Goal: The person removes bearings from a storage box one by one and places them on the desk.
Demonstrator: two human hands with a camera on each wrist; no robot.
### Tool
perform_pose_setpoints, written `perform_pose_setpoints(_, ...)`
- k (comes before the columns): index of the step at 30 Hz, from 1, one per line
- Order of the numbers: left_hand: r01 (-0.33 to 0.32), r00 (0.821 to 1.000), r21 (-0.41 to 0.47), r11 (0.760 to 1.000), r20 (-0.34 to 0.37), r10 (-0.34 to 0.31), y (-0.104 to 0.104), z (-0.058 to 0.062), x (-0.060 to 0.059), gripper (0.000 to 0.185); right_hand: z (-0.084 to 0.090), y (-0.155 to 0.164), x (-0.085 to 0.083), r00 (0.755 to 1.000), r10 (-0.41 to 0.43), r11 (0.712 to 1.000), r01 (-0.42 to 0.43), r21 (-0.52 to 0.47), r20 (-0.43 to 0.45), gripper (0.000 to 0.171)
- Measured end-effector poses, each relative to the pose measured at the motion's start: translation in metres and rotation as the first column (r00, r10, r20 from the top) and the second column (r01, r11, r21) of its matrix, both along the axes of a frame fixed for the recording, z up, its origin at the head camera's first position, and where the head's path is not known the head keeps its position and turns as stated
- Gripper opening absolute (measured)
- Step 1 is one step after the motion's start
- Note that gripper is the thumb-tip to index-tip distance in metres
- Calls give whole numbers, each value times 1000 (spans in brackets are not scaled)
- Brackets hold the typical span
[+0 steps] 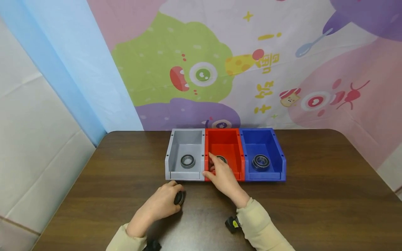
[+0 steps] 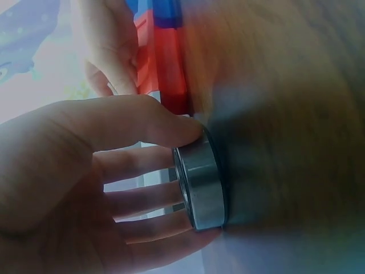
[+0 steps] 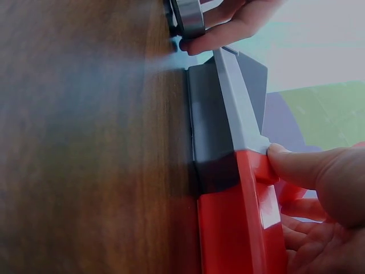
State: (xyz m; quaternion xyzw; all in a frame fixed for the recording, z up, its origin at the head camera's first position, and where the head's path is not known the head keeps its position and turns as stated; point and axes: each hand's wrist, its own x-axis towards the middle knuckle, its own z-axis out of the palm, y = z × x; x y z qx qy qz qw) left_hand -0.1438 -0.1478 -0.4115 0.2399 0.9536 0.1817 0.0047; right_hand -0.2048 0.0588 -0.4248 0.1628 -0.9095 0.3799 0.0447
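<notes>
Behind our hands hangs a cartoon-printed backdrop (image 1: 220,69), and below it spreads the dark wooden bench (image 1: 314,202) that carries everything. Just beyond our hands three open-fronted bins stand side by side, touching: a grey bin (image 1: 185,139) ahead of our left hand, a red bin (image 1: 224,141) in the middle, and a blue bin (image 1: 262,141) out past our right hand. Our right hand (image 1: 221,174) reaches over the red bin's front edge, thumb pressed on the front lip where red meets grey, fingers inside the bin, loosely curved, beside a bearing (image 1: 222,159) that they partly hide; we cannot tell whether they touch it. Our left hand (image 1: 163,202) lies on the bench in front of the grey bin, pinching a steel bearing ring (image 2: 199,180) between thumb and fingers, the ring standing on edge against the bench top. One more bearing (image 1: 187,161) lies flat in the grey bin, and another (image 1: 261,162) lies in the blue bin, well clear of both hands.
</notes>
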Motion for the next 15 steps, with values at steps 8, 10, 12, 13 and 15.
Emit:
perform_pose_setpoints(8,5,1000,-17,1000,-7,-5,-2,-4,-1,43,0,0,1,1000,-4,1000,4,7,-13,67)
perform_pose_setpoints(10,6,1000,-17,1000,-6,-6,-2,-4,-1,42,1,-1,1,1000,-5,1000,5,8,-9,67)
perform_pose_setpoints(12,4,1000,-16,1000,-5,-4,-3,-4,-1,42,1,0,1,1000,-4,1000,4,11,-8,67)
perform_pose_setpoints(13,2,1000,-17,1000,-7,-2,-3,-4,-1,41,1,-1,1,1000,-4,1000,5,12,-7,67)
perform_pose_setpoints(15,-2,1000,-20,1000,-10,2,-2,-4,-1,41,1,-1,1,1000,-5,1000,5,14,-6,67)
